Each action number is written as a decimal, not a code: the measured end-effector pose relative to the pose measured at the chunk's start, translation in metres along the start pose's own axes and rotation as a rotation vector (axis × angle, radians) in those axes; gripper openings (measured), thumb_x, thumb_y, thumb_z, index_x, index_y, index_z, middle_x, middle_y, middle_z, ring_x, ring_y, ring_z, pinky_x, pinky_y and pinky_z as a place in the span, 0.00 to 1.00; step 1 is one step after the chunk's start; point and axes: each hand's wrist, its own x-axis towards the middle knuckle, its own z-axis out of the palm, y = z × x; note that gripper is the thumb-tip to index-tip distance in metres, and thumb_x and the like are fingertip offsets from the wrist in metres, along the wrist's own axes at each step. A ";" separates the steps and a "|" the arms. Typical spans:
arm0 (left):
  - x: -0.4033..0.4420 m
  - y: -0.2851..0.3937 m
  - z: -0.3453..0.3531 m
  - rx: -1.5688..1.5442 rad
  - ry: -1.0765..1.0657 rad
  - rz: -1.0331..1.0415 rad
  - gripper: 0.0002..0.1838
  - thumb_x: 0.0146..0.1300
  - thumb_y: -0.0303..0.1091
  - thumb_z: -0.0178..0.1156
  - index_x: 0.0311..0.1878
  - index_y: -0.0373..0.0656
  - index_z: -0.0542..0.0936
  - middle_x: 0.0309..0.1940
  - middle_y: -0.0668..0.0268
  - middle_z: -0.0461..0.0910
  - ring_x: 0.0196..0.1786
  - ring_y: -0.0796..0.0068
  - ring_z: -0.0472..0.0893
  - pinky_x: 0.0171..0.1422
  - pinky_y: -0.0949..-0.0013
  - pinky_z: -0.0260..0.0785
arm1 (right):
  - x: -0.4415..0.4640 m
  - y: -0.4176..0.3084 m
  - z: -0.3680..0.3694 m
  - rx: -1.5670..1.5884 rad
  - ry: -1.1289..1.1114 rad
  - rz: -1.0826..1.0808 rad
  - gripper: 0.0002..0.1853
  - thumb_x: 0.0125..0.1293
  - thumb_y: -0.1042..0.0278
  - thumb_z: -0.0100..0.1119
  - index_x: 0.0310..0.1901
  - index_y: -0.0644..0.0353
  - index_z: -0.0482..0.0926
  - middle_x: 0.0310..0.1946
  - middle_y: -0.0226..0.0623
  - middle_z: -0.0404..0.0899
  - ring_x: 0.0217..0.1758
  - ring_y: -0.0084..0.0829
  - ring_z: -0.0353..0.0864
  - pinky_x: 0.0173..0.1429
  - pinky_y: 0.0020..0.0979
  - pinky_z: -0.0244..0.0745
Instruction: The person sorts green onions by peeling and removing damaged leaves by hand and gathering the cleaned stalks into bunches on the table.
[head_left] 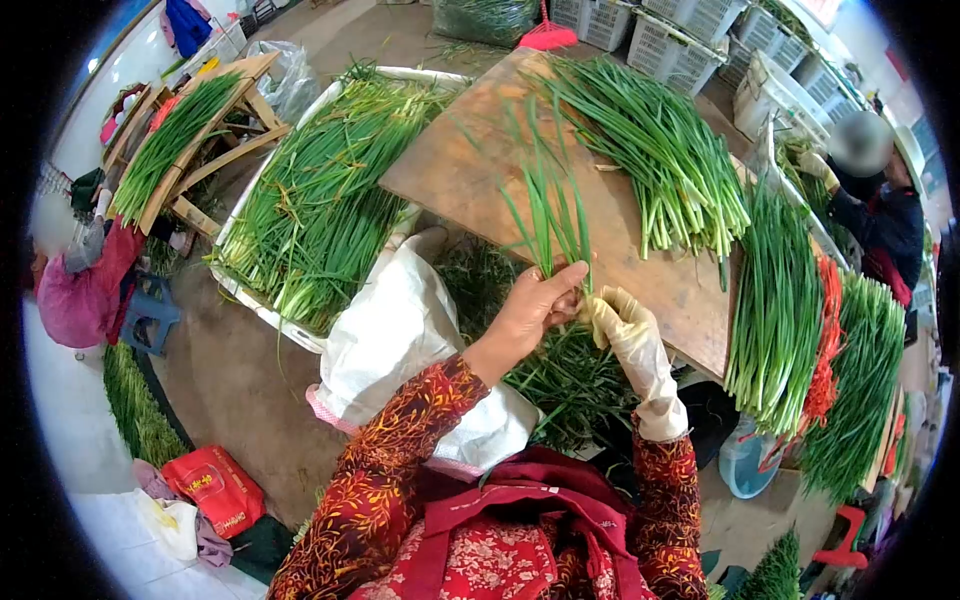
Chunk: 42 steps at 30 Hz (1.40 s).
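Observation:
My bare left hand [538, 308] is closed around a small bunch of garlic chives [545, 215], their green leaves pointing away from me over the board's near edge. Close beside it, my right hand [622, 330], in a pale thin glove, has its fingers pinched together by the stalk ends; what lies between them is hidden. A larger pile of chives [655, 150] rests on the wooden board [460, 165], white stems towards me. Below my hands, loose green leaves [575, 385] lie in a heap.
A white crate [250, 305] full of chives stands left of the board. White sacking [385, 330] covers my lap's left side. At right are chive bundles [775, 310], red ties [828, 340] and a blue bucket [748, 465]. Other people [85, 285] sit left and right [880, 225].

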 end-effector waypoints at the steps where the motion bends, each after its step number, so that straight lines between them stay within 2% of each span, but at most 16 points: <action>1: -0.003 0.003 0.008 0.041 0.040 -0.008 0.11 0.61 0.40 0.56 0.44 0.47 0.77 0.16 0.82 0.59 0.17 0.90 0.55 0.21 0.83 0.46 | 0.002 0.002 0.001 0.015 0.070 -0.026 0.12 0.62 0.63 0.54 0.39 0.64 0.75 0.23 0.24 0.72 0.25 0.14 0.66 0.28 0.17 0.61; 6: -0.004 0.004 0.012 0.129 0.097 0.088 0.14 0.61 0.40 0.56 0.47 0.46 0.77 0.16 0.83 0.58 0.18 0.91 0.56 0.21 0.83 0.47 | 0.014 0.019 0.006 0.059 0.297 -0.254 0.09 0.60 0.71 0.57 0.39 0.68 0.75 0.28 0.28 0.73 0.27 0.17 0.70 0.32 0.19 0.69; 11: -0.005 0.002 0.007 0.154 0.108 0.113 0.14 0.60 0.40 0.58 0.46 0.45 0.77 0.17 0.82 0.58 0.19 0.92 0.57 0.21 0.83 0.48 | 0.014 0.022 0.010 0.073 0.415 -0.357 0.06 0.59 0.73 0.58 0.35 0.66 0.76 0.29 0.26 0.72 0.28 0.16 0.68 0.30 0.18 0.66; 15: -0.008 0.005 0.010 0.177 0.143 0.119 0.14 0.57 0.41 0.61 0.43 0.44 0.78 0.17 0.81 0.60 0.19 0.90 0.59 0.21 0.84 0.49 | 0.005 0.007 0.013 0.318 0.335 -0.210 0.07 0.60 0.69 0.56 0.36 0.64 0.76 0.32 0.24 0.72 0.26 0.15 0.65 0.32 0.16 0.61; 18: -0.011 0.012 0.007 0.131 0.125 0.106 0.13 0.59 0.40 0.59 0.42 0.43 0.77 0.18 0.80 0.63 0.20 0.90 0.60 0.21 0.84 0.51 | -0.005 0.006 0.015 0.362 0.305 -0.300 0.08 0.61 0.68 0.54 0.36 0.64 0.76 0.35 0.26 0.71 0.28 0.17 0.66 0.35 0.19 0.62; 20: -0.004 0.024 -0.013 0.076 0.324 0.179 0.12 0.58 0.39 0.60 0.41 0.43 0.77 0.21 0.78 0.67 0.22 0.90 0.63 0.21 0.84 0.53 | -0.028 -0.004 0.008 0.200 0.210 -0.269 0.10 0.62 0.67 0.52 0.38 0.65 0.75 0.36 0.29 0.71 0.30 0.18 0.66 0.37 0.21 0.63; 22: -0.002 0.051 -0.040 -0.024 0.297 0.298 0.13 0.57 0.39 0.61 0.42 0.42 0.76 0.25 0.76 0.69 0.26 0.89 0.65 0.21 0.84 0.54 | -0.056 0.017 -0.010 0.280 -0.191 -0.173 0.10 0.61 0.66 0.54 0.38 0.63 0.75 0.35 0.33 0.74 0.32 0.20 0.71 0.38 0.21 0.67; 23: -0.003 0.061 -0.046 -0.011 0.309 0.310 0.13 0.58 0.38 0.60 0.42 0.42 0.76 0.25 0.76 0.69 0.26 0.89 0.65 0.22 0.84 0.54 | -0.068 0.022 -0.013 0.243 -0.365 0.116 0.10 0.60 0.65 0.56 0.40 0.62 0.75 0.36 0.32 0.75 0.33 0.20 0.73 0.40 0.21 0.69; 26: -0.011 0.068 -0.046 0.037 0.326 0.322 0.11 0.59 0.37 0.59 0.42 0.42 0.75 0.25 0.76 0.69 0.26 0.88 0.66 0.22 0.83 0.53 | -0.066 0.041 -0.003 -1.294 -0.794 0.445 0.18 0.60 0.54 0.54 0.46 0.59 0.75 0.42 0.40 0.78 0.42 0.36 0.79 0.44 0.32 0.74; 28: -0.012 0.065 -0.036 0.075 0.308 0.311 0.10 0.60 0.37 0.58 0.41 0.42 0.75 0.25 0.76 0.70 0.27 0.88 0.66 0.22 0.82 0.53 | -0.058 0.042 -0.017 -1.140 -0.308 0.151 0.20 0.60 0.53 0.52 0.49 0.56 0.73 0.45 0.44 0.76 0.45 0.41 0.77 0.45 0.36 0.73; 29: -0.014 0.061 -0.031 0.042 0.288 0.309 0.09 0.60 0.36 0.58 0.39 0.43 0.74 0.26 0.76 0.70 0.27 0.87 0.67 0.22 0.82 0.54 | -0.052 0.037 -0.022 -0.826 -0.089 -0.086 0.19 0.61 0.55 0.52 0.50 0.54 0.71 0.40 0.43 0.78 0.42 0.40 0.79 0.44 0.34 0.73; 31: -0.009 0.049 -0.020 0.030 0.264 0.313 0.07 0.62 0.36 0.55 0.36 0.43 0.73 0.28 0.73 0.73 0.28 0.85 0.68 0.22 0.81 0.53 | -0.037 -0.025 -0.014 -0.586 0.049 -0.058 0.19 0.60 0.57 0.53 0.51 0.53 0.69 0.31 0.40 0.80 0.40 0.38 0.79 0.45 0.33 0.71; 32: -0.012 0.049 -0.006 0.033 0.221 0.319 0.07 0.64 0.36 0.52 0.38 0.43 0.73 0.31 0.68 0.75 0.31 0.82 0.73 0.26 0.80 0.61 | -0.032 -0.041 -0.013 -0.565 0.070 -0.072 0.19 0.60 0.57 0.53 0.52 0.53 0.69 0.32 0.40 0.80 0.38 0.39 0.79 0.45 0.33 0.71; 35: -0.003 0.041 0.002 0.086 0.135 0.401 0.07 0.66 0.35 0.47 0.39 0.44 0.72 0.33 0.65 0.75 0.41 0.71 0.77 0.41 0.68 0.74 | 0.001 -0.034 -0.031 -0.657 0.236 -0.269 0.18 0.59 0.60 0.55 0.50 0.55 0.72 0.36 0.42 0.79 0.37 0.38 0.79 0.43 0.33 0.72; 41: 0.018 0.027 0.004 -0.079 0.079 0.262 0.07 0.67 0.36 0.45 0.42 0.45 0.69 0.26 0.71 0.69 0.35 0.74 0.74 0.41 0.62 0.75 | 0.056 -0.048 -0.083 -0.831 0.604 -0.671 0.13 0.56 0.64 0.59 0.43 0.57 0.75 0.36 0.39 0.77 0.32 0.32 0.76 0.36 0.32 0.72; 42: 0.019 0.027 0.006 -0.121 0.058 0.235 0.06 0.67 0.36 0.45 0.42 0.46 0.69 0.25 0.72 0.68 0.33 0.76 0.73 0.40 0.63 0.75 | 0.062 -0.059 -0.088 -1.000 0.714 -0.662 0.12 0.57 0.63 0.58 0.41 0.57 0.75 0.31 0.39 0.76 0.29 0.32 0.76 0.32 0.30 0.72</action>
